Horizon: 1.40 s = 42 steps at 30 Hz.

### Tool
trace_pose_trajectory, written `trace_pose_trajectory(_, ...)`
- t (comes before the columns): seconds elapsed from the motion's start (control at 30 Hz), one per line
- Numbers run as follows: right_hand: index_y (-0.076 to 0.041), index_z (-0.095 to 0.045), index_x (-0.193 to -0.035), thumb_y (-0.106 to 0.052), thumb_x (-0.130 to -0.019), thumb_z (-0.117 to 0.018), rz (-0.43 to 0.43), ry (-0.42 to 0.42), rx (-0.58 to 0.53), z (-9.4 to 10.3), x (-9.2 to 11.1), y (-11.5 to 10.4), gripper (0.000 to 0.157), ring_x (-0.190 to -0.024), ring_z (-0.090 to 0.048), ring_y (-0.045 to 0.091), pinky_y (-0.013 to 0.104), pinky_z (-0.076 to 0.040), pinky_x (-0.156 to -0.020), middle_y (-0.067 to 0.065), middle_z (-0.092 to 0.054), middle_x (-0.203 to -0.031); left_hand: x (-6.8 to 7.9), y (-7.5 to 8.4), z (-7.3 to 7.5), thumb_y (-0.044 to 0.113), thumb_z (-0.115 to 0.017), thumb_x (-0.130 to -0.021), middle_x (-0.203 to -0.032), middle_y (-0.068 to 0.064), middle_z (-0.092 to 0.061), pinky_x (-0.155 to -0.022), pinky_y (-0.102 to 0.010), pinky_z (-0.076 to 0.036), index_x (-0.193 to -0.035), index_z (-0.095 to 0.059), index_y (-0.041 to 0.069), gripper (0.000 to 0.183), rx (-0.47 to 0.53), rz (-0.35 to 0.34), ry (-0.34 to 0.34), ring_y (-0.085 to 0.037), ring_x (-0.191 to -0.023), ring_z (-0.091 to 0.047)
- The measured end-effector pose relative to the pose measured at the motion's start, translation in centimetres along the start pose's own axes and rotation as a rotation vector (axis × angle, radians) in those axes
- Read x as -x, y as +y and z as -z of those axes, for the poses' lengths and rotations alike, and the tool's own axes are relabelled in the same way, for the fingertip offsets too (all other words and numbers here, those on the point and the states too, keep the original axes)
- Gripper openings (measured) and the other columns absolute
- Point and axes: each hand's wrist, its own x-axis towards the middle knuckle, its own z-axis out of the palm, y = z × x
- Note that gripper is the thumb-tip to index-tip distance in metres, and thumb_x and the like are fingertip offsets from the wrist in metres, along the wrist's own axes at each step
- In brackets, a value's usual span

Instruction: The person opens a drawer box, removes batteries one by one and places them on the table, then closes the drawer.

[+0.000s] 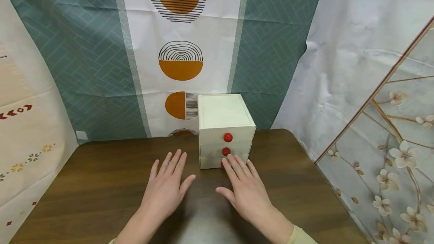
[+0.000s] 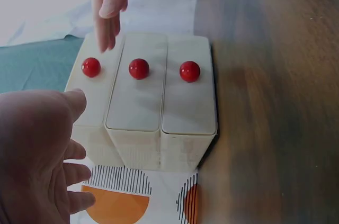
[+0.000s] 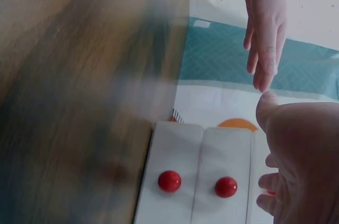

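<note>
Teal-and-white printed cloth (image 1: 271, 48) hung behind a dark brown wood-grain table (image 1: 101, 176).

Head view: cream-white, box-shaped chest of 3 stacked drawers (image 1: 223, 110), probably plastic, stood near the table's back edge, right of centre. Glossy red ball knobs (image 1: 228, 137) marked the drawer fronts, the lowest partly hidden. Left hand (image 1: 166, 191): fingers straight, slightly spread, nothing held. Right hand (image 1: 247, 191): likewise extended, nothing held, fingertips overlapping the lower fronts from this angle. Tabletop ran on to both sides of the chest and towards the person; the cloth left little room behind.

Left wrist view: all 3 knobs showed; drawers closed, narrow seams between. Handling, judged: light, stiff, not very fragile; smooth knobs might slip under dry fingertips. Best hold for a drawer: pinch around its knob. For the whole chest: both side walls.

Right wrist view: 2 knobs showed plainly, with a 3rd mostly behind the fingers. Contact between either hand and the chest could not be confirmed.
</note>
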Motion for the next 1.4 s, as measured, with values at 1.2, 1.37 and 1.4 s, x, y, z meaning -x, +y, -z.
trace_pose_trajectory(1.2,-0.005,-0.043,-0.168,-0.057,-0.105,-0.070,-0.148,0.058,-0.003,1.0,1.3,5.3,0.086,-0.160,-0.039,0.038,0.060,-0.026,-0.130,0.016,-0.045,-0.171,-4.0,0.6,-0.2,0.046,-0.067,-0.110,-0.174,-0.019,-0.039,-0.126,-0.074,-0.020,-0.169,-0.041,0.003,0.077,0.113,-0.016,-0.010,-0.046,-0.158,-0.040)
trace_pose_trajectory(1.37,-0.003,-0.045,-0.166,-0.053,-0.103,-0.075,-0.137,0.110,-0.005,1.0,0.9,5.6,0.086,-0.157,-0.043,0.040,0.062,-0.031,-0.128,0.019,-0.049,-0.168,-4.5,0.7,-0.2,0.046,-0.066,-0.110,-0.175,-0.018,-0.038,-0.127,-0.073,-0.020,-0.169,-0.040,0.003,0.078,0.123,-0.004,-0.021,-0.045,-0.159,-0.039)
trace_pose_trajectory(1.4,-0.002,-0.046,-0.166,-0.053,-0.103,-0.075,-0.136,0.115,-0.007,1.0,0.9,5.7,0.086,-0.157,-0.043,0.041,0.062,-0.032,-0.127,0.020,-0.050,-0.167,-4.6,0.7,-0.2,0.045,-0.067,-0.110,-0.175,-0.018,-0.038,-0.127,-0.074,-0.020,-0.169,-0.040,0.003,0.078,0.128,-0.003,-0.020,-0.045,-0.159,-0.039)
